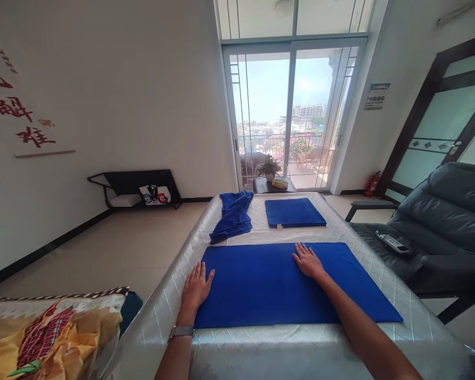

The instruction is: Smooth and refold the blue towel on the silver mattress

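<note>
Behind the spread blue cloth point(261, 285), a crumpled cloth point(233, 215) and a folded cloth point(295, 211) lie near. All rest on a silvery quilted surface point(229, 351), with a dark armchair point(447, 211) at right. Farther, a pot point(269, 177) holds a plant point(269, 165). My left hand point(197, 287), at the left edge, and right hand point(309, 261) press flat, fingers extended.

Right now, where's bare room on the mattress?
Free: right margin of the silver quilted mattress, between the flat blue cloth and grey padded armchair; narrow gap between that cloth and the folded blue cloth. Crowded: far left, under crumpled blue cloth; flat cloth's left edge, under the left hand.
</note>
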### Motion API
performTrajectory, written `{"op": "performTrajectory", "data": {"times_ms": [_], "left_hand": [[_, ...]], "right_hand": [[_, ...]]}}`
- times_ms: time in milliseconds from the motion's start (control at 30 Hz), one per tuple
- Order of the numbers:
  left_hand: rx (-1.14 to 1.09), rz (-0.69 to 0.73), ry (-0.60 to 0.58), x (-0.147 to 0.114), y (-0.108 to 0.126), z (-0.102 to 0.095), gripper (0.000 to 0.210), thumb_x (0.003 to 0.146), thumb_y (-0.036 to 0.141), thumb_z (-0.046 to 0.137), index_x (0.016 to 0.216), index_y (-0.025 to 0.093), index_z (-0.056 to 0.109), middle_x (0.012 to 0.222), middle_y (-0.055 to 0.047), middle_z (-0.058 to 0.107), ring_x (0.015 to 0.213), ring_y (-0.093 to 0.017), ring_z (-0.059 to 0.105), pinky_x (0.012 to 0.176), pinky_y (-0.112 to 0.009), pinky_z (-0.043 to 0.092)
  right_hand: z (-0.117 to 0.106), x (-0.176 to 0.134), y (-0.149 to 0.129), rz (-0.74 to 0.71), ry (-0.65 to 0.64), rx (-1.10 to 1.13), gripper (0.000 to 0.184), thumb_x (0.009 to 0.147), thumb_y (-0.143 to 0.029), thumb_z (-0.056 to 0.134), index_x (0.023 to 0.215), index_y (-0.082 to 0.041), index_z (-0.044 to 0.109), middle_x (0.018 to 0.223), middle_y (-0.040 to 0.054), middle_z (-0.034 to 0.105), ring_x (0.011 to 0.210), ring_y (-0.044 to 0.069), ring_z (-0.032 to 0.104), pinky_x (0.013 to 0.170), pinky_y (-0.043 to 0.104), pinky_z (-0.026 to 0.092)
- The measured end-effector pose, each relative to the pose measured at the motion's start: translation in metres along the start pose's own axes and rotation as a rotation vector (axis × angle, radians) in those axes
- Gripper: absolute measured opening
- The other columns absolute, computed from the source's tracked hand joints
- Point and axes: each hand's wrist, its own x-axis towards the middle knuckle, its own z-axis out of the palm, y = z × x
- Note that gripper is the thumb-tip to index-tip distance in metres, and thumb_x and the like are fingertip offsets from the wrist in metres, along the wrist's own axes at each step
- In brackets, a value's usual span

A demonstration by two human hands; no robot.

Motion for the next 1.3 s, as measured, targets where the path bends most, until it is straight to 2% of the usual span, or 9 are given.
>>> {"op": "performTrajectory", "data": {"times_ms": [167, 267, 467, 600, 700, 900, 1033, 1133, 1300], "left_hand": [[0.029, -0.015, -0.019, 0.000, 0.000, -0.001, 0.077, 0.099, 0.056, 0.021, 0.154, 0.003, 0.031, 0.162, -0.018, 0.028, 0.150, -0.029, 0.027, 0.123, -0.047, 0.021], [0.043, 0.001, -0.009, -0.001, 0.000, -0.002, 0.077, 0.099, 0.056, 0.019, 0.153, 0.004, 0.032, 0.161, -0.018, 0.030, 0.149, -0.029, 0.028, 0.122, -0.048, 0.022], [0.067, -0.003, -0.035, 0.000, -0.002, -0.004, 0.080, 0.098, 0.060, 0.018, 0.154, 0.005, 0.031, 0.161, -0.017, 0.029, 0.149, -0.028, 0.028, 0.121, -0.046, 0.025], [0.125, -0.120, -0.038, 0.010, 0.008, -0.006, 0.082, 0.098, 0.061, 0.018, 0.152, 0.001, 0.034, 0.159, -0.021, 0.032, 0.148, -0.030, 0.029, 0.122, -0.047, 0.021], [0.142, -0.099, 0.002, 0.019, 0.043, -0.011, 0.087, 0.098, 0.063, 0.017, 0.150, -0.004, 0.034, 0.158, -0.026, 0.031, 0.149, -0.033, 0.027, 0.122, -0.047, 0.019], [-0.033, 0.446, -0.083, 0.020, 0.188, -0.010, 0.080, 0.099, 0.063, 0.011, 0.155, 0.010, 0.033, 0.162, -0.016, 0.029, 0.151, -0.028, 0.023, 0.123, -0.047, 0.019], [-0.124, 0.551, -0.136, 0.021, 0.252, 0.005, 0.079, 0.099, 0.063, 0.009, 0.155, 0.013, 0.032, 0.162, -0.013, 0.030, 0.151, -0.026, 0.022, 0.124, -0.046, 0.018], [-0.129, 0.489, -0.122, 0.031, 0.248, 0.015, 0.079, 0.099, 0.063, 0.008, 0.155, 0.013, 0.032, 0.162, -0.013, 0.030, 0.151, -0.026, 0.023, 0.124, -0.046, 0.017], [-0.059, 0.326, -0.053, 0.056, 0.173, 0.021, 0.076, 0.100, 0.062, 0.014, 0.155, 0.013, 0.032, 0.161, -0.015, 0.031, 0.151, -0.028, 0.024, 0.122, -0.049, 0.018]], "right_hand": [[-0.011, -0.007, 0.091, 0.204, 0.028, -0.066, 0.069, 0.100, -0.047, 0.018, 0.159, -0.011, 0.023, 0.165, 0.0068, 0.021, 0.152, 0.019, 0.015, 0.124, 0.040, 0.009], [-0.013, -0.010, 0.127, 0.273, 0.049, -0.074, 0.070, 0.100, -0.046, 0.020, 0.158, -0.007, 0.024, 0.165, 0.0091, 0.021, 0.152, 0.021, 0.016, 0.123, 0.040, 0.010], [-0.007, -0.011, 0.140, 0.290, 0.107, -0.039, 0.071, 0.099, -0.047, 0.019, 0.158, -0.008, 0.025, 0.165, 0.0090, 0.021, 0.152, 0.022, 0.016, 0.123, 0.041, 0.011], [-0.006, -0.012, 0.137, 0.321, 0.131, -0.042, 0.070, 0.099, -0.049, 0.020, 0.158, -0.011, 0.027, 0.165, 0.0076, 0.022, 0.152, 0.023, 0.016, 0.123, 0.041, 0.010], [-0.005, -0.012, 0.136, 0.338, 0.132, -0.021, 0.073, 0.099, -0.050, 0.019, 0.158, -0.008, 0.025, 0.165, 0.0090, 0.021, 0.152, 0.025, 0.016, 0.123, 0.042, 0.009], [-0.004, -0.010, 0.136, 0.340, 0.139, 0.002, 0.073, 0.099, -0.050, 0.020, 0.158, -0.007, 0.024, 0.165, 0.0089, 0.022, 0.152, 0.024, 0.016, 0.123, 0.042, 0.007], [-0.005, -0.011, 0.137, 0.341, 0.137, -0.005, 0.072, 0.099, -0.049, 0.020, 0.158, -0.008, 0.025, 0.165, 0.0082, 0.023, 0.152, 0.024, 0.017, 0.123, 0.040, 0.008], [-0.005, -0.011, 0.138, 0.336, 0.135, -0.024, 0.072, 0.099, -0.049, 0.020, 0.158, -0.008, 0.026, 0.165, 0.0081, 0.023, 0.151, 0.024, 0.018, 0.123, 0.040, 0.009], [-0.003, -0.011, 0.140, 0.325, 0.140, -0.041, 0.072, 0.100, -0.049, 0.019, 0.158, -0.007, 0.025, 0.165, 0.0082, 0.023, 0.151, 0.024, 0.018, 0.123, 0.041, 0.010]]}}
